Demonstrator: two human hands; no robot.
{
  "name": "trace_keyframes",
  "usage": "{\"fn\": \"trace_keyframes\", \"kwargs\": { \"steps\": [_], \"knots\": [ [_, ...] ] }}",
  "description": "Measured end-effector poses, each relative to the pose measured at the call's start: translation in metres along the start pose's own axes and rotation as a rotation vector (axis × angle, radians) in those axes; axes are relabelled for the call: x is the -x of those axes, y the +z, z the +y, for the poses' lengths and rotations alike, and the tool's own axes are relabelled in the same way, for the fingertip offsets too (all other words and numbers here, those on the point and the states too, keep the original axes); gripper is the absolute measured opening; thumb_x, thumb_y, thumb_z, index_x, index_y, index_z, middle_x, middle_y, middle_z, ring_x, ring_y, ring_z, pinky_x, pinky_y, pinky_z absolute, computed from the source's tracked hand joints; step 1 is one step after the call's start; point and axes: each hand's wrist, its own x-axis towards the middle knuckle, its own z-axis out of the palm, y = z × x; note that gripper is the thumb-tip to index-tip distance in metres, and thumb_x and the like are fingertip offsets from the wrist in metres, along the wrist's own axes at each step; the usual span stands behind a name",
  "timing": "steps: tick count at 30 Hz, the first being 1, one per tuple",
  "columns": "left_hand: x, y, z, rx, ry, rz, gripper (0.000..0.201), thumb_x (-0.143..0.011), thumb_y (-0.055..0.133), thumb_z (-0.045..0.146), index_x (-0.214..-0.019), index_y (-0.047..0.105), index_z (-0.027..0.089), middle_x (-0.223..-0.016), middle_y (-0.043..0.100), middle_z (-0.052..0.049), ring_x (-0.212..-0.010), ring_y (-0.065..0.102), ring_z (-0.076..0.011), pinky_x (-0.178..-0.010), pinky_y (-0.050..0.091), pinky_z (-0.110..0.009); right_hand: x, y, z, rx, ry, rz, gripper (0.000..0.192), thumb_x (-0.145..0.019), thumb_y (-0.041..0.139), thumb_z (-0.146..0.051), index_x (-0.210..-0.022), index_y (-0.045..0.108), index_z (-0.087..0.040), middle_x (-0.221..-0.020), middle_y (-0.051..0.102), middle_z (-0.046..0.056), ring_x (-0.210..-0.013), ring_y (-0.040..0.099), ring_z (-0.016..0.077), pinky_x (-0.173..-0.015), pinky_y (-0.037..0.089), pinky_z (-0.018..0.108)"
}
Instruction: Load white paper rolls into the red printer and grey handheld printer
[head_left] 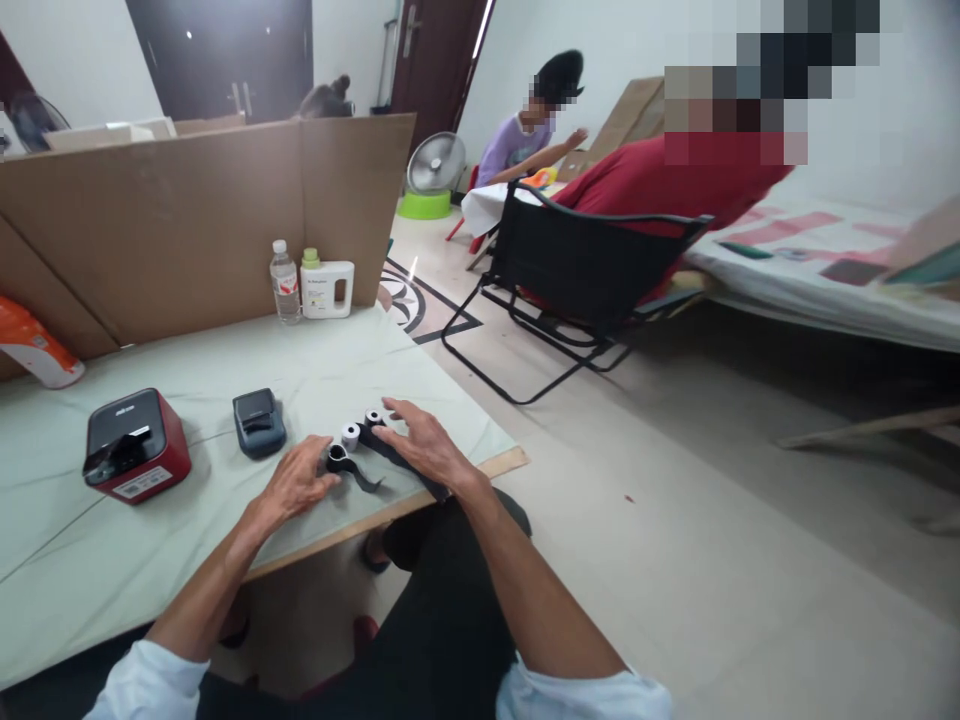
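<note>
Fingers spread, our left hand (298, 478) and right hand (426, 445) could, brushing carelessly, topple the small white rolls (350, 435) at twelve o'clock.

White wall (615, 40) upper right, dark double door (225, 50) upper left with glare, brown door (433, 65) top centre, fan (436, 162) upper centre, pale floor (720, 540) lower right, black-edged inlay (405, 300) mid-frame, black chair (585, 255) right of centre, cloth-covered table (862, 298) far right, pale green table (112, 575) left.
</note>
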Motion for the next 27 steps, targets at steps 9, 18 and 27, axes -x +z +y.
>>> {"fn": "trace_keyframes", "kwargs": {
  "steps": [9, 18, 27],
  "knots": [
    [0.027, -0.075, -0.054, -0.161, -0.249, 0.575, 0.036, -0.083, 0.065, 0.019, -0.119, 0.067, 0.02, -0.122, 0.063, -0.013, -0.115, 0.064, -0.0306, -0.098, 0.058, -0.046, 0.005, 0.074, -0.084, -0.129, -0.347, -0.055, 0.049, -0.102, 0.057, -0.035, -0.149, 0.057, -0.021, -0.147, 0.063, 0.015, -0.14, 0.057, 0.0284, -0.12, 0.046, 0.048],
    [0.05, -0.068, -0.1, 0.124, -0.28, 0.401, 0.075, -0.076, 0.08, 0.045, -0.142, 0.06, 0.016, -0.14, 0.066, -0.018, -0.121, 0.067, -0.0339, -0.1, 0.056, -0.048, -0.005, 0.175, -0.078, -0.083, -0.221, -0.127, 0.082, -0.098, 0.063, -0.038, -0.167, 0.026, -0.012, -0.164, 0.041, 0.026, -0.154, 0.039, 0.0383, -0.123, 0.04, 0.058],
    [0.041, -0.076, -0.117, 0.378, -0.412, 0.452, 0.054, -0.083, 0.068, 0.039, -0.129, 0.072, 0.013, -0.113, 0.077, -0.014, -0.097, 0.072, -0.0273, -0.077, 0.06, -0.035, -0.014, 0.181, -0.073, -0.024, -0.25, -0.019, 0.083, -0.09, 0.073, -0.035, -0.162, 0.035, -0.017, -0.146, 0.057, 0.022, -0.133, 0.056, 0.0373, -0.114, 0.048, 0.058]
  ]
}}
